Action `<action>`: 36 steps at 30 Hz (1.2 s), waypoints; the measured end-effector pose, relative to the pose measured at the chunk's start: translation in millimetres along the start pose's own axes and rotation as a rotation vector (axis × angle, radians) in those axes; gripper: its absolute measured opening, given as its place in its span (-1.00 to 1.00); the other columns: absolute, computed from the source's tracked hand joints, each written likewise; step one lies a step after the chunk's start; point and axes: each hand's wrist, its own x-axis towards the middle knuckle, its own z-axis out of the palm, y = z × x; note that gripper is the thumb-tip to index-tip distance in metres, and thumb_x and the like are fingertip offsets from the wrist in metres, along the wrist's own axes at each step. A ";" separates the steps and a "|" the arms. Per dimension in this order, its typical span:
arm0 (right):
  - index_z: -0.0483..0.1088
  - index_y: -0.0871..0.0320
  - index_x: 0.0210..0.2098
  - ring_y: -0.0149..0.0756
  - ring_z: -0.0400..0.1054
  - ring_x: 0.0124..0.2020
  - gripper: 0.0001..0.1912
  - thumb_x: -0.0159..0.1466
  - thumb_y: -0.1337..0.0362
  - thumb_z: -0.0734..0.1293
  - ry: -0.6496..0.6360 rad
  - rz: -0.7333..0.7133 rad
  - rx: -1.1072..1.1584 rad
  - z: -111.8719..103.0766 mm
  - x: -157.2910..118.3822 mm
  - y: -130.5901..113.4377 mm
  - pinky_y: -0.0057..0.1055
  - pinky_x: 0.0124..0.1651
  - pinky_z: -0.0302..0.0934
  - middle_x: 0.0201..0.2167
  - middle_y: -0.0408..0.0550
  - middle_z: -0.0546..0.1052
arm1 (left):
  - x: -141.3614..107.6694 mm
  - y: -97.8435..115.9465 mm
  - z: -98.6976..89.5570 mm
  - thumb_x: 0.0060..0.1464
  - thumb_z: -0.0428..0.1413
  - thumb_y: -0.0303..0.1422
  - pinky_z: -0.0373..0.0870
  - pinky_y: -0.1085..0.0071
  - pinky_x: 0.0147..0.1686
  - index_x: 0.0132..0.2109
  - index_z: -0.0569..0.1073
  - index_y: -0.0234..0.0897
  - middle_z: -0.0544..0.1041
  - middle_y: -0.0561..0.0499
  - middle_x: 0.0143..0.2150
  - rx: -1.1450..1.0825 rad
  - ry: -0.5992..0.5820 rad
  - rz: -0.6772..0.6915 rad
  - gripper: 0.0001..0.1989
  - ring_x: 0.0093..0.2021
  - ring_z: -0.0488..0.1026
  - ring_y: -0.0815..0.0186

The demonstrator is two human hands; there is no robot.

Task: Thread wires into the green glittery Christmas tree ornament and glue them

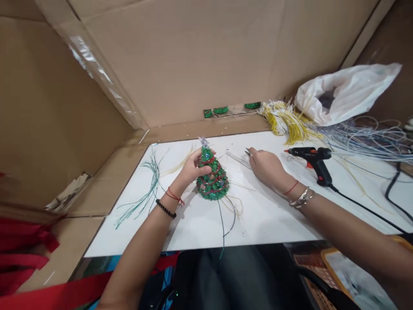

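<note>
A small beaded Christmas tree point(213, 183), green with red strands and a clear star-like top, stands upright on the white board point(193, 228). My left hand point(195, 167) is closed around its upper left side, thumb across the front. To the tree's right, my right hand point(266, 168) rests low over the board. It is closed on a small tool point(248, 151) with two pointed metal tips; the handle is hidden in my fingers. Touching or close to that hand is a clear stick point(237, 159). Loose wires point(223, 219) trail from under the tree toward the front edge.
Green wires point(151, 185) lie at left. A black glue gun point(314, 159) with its cord is at right, near yellow and white strands point(287, 122), bluish wires point(364, 135) and a white plastic bag point(348, 92). Cardboard walls point(180, 56) enclose the back and sides.
</note>
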 end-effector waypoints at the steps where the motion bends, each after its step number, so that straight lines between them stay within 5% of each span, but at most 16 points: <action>1: 0.30 0.35 0.08 -0.15 0.38 -0.28 -0.61 0.35 0.39 0.04 0.007 -0.012 -0.003 2.6 -1.3 -3.3 -0.34 -0.32 0.03 -0.26 0.21 0.50 | 0.5 -0.2 -0.5 -0.30 0.26 0.14 0.37 0.32 -0.18 -0.17 0.44 -0.31 0.50 -0.10 -0.20 0.032 0.031 -0.006 -0.33 -0.18 0.45 0.17; 6: 0.28 0.31 0.13 -0.08 0.29 -0.04 -0.60 0.35 0.43 0.07 0.046 -0.049 -0.034 9.8 6.0 -9.0 -0.29 -0.09 0.11 -0.13 0.25 0.42 | 1.6 -5.9 -30.9 -0.32 0.02 0.38 0.38 0.31 -0.16 -0.16 0.45 -0.33 0.52 -0.19 -0.14 0.213 0.125 -0.045 -0.14 -0.14 0.46 0.14; 8: 0.33 0.32 0.05 -0.12 0.29 -0.02 -0.68 0.36 0.36 0.14 0.038 -0.043 -0.050 13.1 16.6 -8.4 -0.26 -0.05 0.16 -0.10 0.21 0.41 | -2.1 -9.8 -49.6 -0.08 -0.07 0.29 0.35 0.31 -0.12 -0.18 0.46 -0.34 0.52 -0.20 -0.12 0.350 0.254 -0.104 -0.26 -0.10 0.44 0.17; 11: 0.37 0.27 -0.07 -0.24 0.35 -0.10 -0.71 0.33 0.19 0.26 -0.002 -0.033 -0.053 19.0 30.7 -10.1 -0.21 -0.05 0.26 -0.11 0.05 0.44 | -11.1 -17.4 -65.9 -0.03 0.12 0.05 0.33 0.29 -0.16 -0.37 0.49 -0.32 0.54 -0.10 -0.33 0.593 0.324 -0.265 -0.54 -0.23 0.45 0.21; 13: 0.37 0.25 -0.08 -0.27 0.36 -0.12 -0.69 0.31 0.14 0.28 -0.008 -0.025 -0.045 22.6 34.2 -13.9 -0.20 -0.05 0.29 -0.11 0.01 0.44 | -15.4 -22.4 -64.0 0.01 0.17 -0.09 0.35 0.26 -0.16 -0.37 0.49 -0.32 0.51 -0.01 -0.41 0.726 0.276 -0.354 -0.66 -0.31 0.45 0.27; 18: 0.43 0.30 -0.11 -0.16 0.30 -0.09 -0.69 0.38 0.25 0.14 0.051 -0.052 0.002 23.2 27.2 -23.6 -0.23 -0.07 0.19 -0.15 0.15 0.42 | -14.1 -33.7 -37.2 0.14 0.12 -0.18 0.37 0.17 -0.06 -0.28 0.46 -0.35 0.51 -0.04 -0.24 0.953 0.255 -0.416 -0.73 -0.15 0.45 0.27; 22: 0.48 0.29 -0.11 -0.10 0.25 -0.09 -0.61 0.38 0.31 0.05 0.123 -0.106 0.074 16.2 21.2 -25.6 -0.26 -0.07 0.09 -0.18 0.22 0.39 | -7.8 -44.3 -31.2 0.19 0.08 -0.23 0.43 0.24 -0.13 -0.11 0.44 -0.34 0.49 -0.06 -0.14 0.959 0.260 -0.290 -0.74 -0.15 0.46 0.28; 27: 0.48 0.24 -0.06 -0.18 0.27 -0.14 -0.63 0.36 0.28 0.10 0.153 -0.192 0.195 15.2 16.2 -21.7 -0.32 -0.08 0.09 -0.20 0.12 0.40 | -1.8 -50.2 -39.2 0.16 0.09 -0.19 0.46 0.31 -0.21 -0.24 0.44 -0.36 0.48 -0.01 -0.25 0.872 0.267 -0.122 -0.73 -0.20 0.48 0.29; 32: 0.49 0.25 -0.10 -0.20 0.29 -0.18 -0.65 0.33 0.29 0.12 0.203 -0.234 0.296 21.8 15.2 -12.6 -0.31 -0.10 0.14 -0.23 0.11 0.40 | -5.2 -32.5 -49.9 0.10 0.12 -0.34 0.33 0.37 -0.35 -0.44 0.36 -0.36 0.40 0.03 -0.47 0.894 0.490 -0.354 -0.79 -0.42 0.37 0.37; 36: 0.45 0.26 -0.06 -0.21 0.30 -0.23 -0.66 0.33 0.28 0.14 0.269 -0.292 0.379 20.7 15.1 -11.3 -0.30 -0.15 0.20 -0.27 0.06 0.39 | -7.7 -0.9 -60.5 0.09 -0.06 -0.44 0.14 0.37 -0.43 -0.51 0.21 -0.25 0.32 0.02 -0.53 0.858 0.791 -0.258 -0.79 -0.46 0.27 0.32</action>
